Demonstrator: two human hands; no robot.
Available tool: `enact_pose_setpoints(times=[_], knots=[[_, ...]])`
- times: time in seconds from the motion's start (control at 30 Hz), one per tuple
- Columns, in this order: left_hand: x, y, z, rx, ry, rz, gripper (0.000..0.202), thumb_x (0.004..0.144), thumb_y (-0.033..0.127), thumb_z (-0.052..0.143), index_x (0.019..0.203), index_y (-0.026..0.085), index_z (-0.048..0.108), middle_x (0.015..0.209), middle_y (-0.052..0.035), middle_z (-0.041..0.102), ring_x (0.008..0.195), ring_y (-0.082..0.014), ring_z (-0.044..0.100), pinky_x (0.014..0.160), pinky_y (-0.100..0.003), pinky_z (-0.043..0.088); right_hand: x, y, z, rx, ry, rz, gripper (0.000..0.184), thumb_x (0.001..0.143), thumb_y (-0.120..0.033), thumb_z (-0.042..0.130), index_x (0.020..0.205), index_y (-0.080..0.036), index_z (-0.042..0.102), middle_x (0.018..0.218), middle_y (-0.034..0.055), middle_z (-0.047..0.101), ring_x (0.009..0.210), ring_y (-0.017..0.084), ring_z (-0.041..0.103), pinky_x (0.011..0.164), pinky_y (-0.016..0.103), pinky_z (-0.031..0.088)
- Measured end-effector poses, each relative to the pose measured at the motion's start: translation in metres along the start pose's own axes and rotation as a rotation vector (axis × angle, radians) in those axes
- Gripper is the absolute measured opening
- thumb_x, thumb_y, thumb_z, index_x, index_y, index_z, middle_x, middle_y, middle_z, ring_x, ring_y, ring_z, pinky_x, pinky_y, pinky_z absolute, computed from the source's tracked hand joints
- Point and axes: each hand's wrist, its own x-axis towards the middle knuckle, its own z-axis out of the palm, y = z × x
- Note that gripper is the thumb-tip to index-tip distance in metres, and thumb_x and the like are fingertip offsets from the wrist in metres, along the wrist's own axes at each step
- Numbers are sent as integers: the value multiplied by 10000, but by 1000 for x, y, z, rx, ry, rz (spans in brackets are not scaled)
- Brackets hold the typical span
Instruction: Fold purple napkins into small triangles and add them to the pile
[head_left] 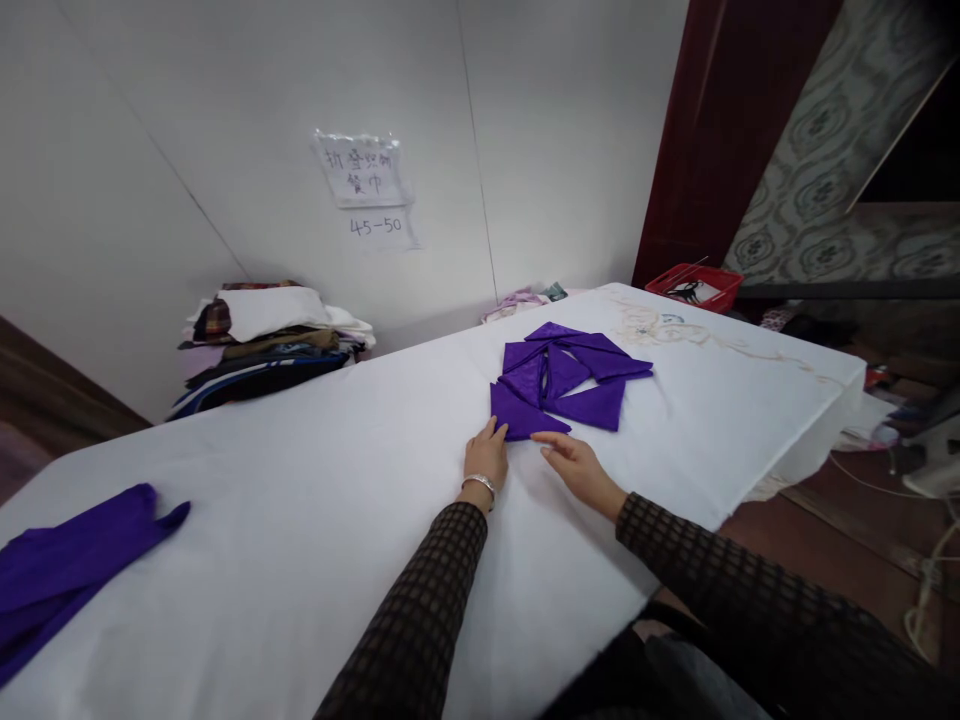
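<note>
Several purple napkins folded into triangles (564, 378) lie together on the white tablecloth (315, 520). My left hand (486, 455) rests flat with fingers stretched, its fingertips touching the near corner of the closest purple triangle (521, 415). My right hand (574, 465) lies open just right of it, fingers pointing left toward that triangle's tip, holding nothing. Both arms wear dark checked sleeves, and a silver bracelet sits on my left wrist.
Loose purple cloth (67, 560) lies at the table's left edge. A stack of folded fabrics (262, 345) stands at the back left by the wall. A paper sign (364, 185) hangs on the wall. A red basket (696, 285) is behind the far right corner.
</note>
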Motion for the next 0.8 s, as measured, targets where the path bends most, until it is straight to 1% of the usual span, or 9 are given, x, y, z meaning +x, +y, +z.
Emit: enact_pose_setpoints(times=[0.07, 0.1, 0.17, 0.27, 0.4, 0.5, 0.63, 0.73, 0.8], knots=[[3, -1, 0, 7, 0, -2, 398, 879, 123, 410, 1245, 173, 557, 1403, -122, 454, 1245, -214, 476, 1010, -371, 400, 8, 3, -9, -421, -50, -231, 303, 814, -189, 538, 1101, -182, 636, 1264, 109, 579, 1236, 240, 454, 1059, 481, 316], [4, -2, 1, 7, 4, -3, 396, 882, 122, 402, 1241, 172, 561, 1398, -123, 460, 1244, -214, 477, 1010, -374, 400, 13, 6, -13, -602, -90, -296, 333, 814, -172, 526, 1132, -166, 626, 1308, 127, 543, 1273, 248, 413, 1076, 483, 283], [6, -4, 2, -2, 12, 1, 395, 882, 120, 396, 1236, 171, 564, 1392, -124, 467, 1245, -219, 476, 1013, -384, 399, 20, 12, -18, -886, -181, -328, 379, 829, -162, 506, 1197, -137, 591, 1345, 159, 502, 1302, 260, 374, 1079, 492, 266], [5, -8, 3, -47, 30, 11, 422, 866, 114, 414, 1268, 158, 531, 1406, -133, 446, 1260, -225, 461, 1024, -382, 395, 22, 18, -19, -1114, -247, -310, 405, 872, -186, 465, 1268, -135, 538, 1374, 158, 472, 1319, 259, 348, 1081, 495, 246], [-3, -14, 5, -130, 63, -6, 522, 834, 137, 471, 1353, 112, 423, 1461, -179, 344, 1238, -258, 484, 1007, -378, 419, 16, 14, -15, -1184, -234, -354, 431, 884, -191, 443, 1305, -124, 507, 1413, 148, 428, 1341, 264, 307, 1102, 484, 191], [-16, -18, 5, -187, 93, -1, 544, 815, 158, 505, 1351, 121, 422, 1474, -186, 313, 1224, -283, 496, 1000, -410, 430, 13, 11, -15, -1183, -253, -366, 436, 894, -206, 434, 1317, -117, 495, 1417, 148, 424, 1350, 257, 294, 1107, 478, 181], [-44, -23, -1, -283, 120, 47, 503, 823, 195, 507, 1322, 165, 454, 1492, -153, 291, 1249, -266, 474, 1013, -421, 429, 15, 13, -16, -1170, -272, -314, 449, 910, -276, 440, 1330, -121, 481, 1413, 147, 430, 1348, 247, 303, 1104, 466, 191], [-69, -29, -11, -339, 101, 74, 444, 840, 233, 492, 1283, 193, 496, 1493, -115, 305, 1243, -238, 483, 1010, -389, 442, 16, 14, -16, -1167, -279, -296, 453, 914, -298, 438, 1331, -125, 478, 1417, 139, 428, 1351, 247, 300, 1104, 463, 187], [-88, -37, -20, -348, 91, 80, 399, 853, 261, 474, 1242, 200, 534, 1484, -98, 329, 1242, -226, 485, 995, -365, 460, 16, 14, -16, -1167, -281, -293, 463, 919, -312, 429, 1340, -123, 467, 1423, 137, 420, 1352, 248, 296, 1106, 459, 179]])
